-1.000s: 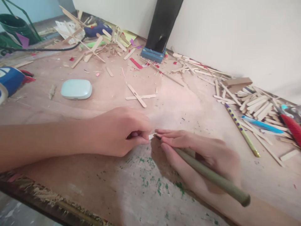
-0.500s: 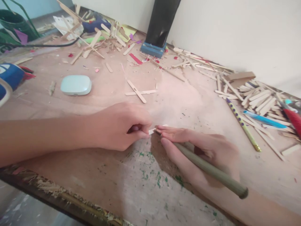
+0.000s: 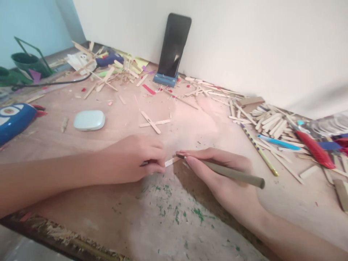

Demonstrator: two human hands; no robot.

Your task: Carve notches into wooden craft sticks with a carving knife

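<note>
My left hand [image 3: 140, 159] lies on its side on the worktop, thumb and fingers pinched on the end of a small pale craft stick [image 3: 172, 161]. Fine markings cover the bare part of the stick, and the rest is hidden by my fingers. My right hand [image 3: 220, 166] grips a craft knife [image 3: 233, 174] like a pen. Its handle is thick, round and olive, and the short dark tip points left at the stick's right end. Whether the tip touches the wood I cannot tell. Two crossed craft sticks [image 3: 150, 122] lie beyond my hands.
A white rounded case [image 3: 89, 120] and a blue tool [image 3: 16, 121] lie left. A phone [image 3: 174, 45] leans in a blue stand [image 3: 165, 79] by the wall. Piled craft sticks [image 3: 272, 121], a dotted pencil [image 3: 258, 149] and a red-handled tool [image 3: 315, 148] lie right. Green flecks dot the worktop [image 3: 152, 224].
The camera view has tilted up and turned right. My right hand has drawn slightly away from the left, so more of the stick shows between them. Both hands keep their grips.
</note>
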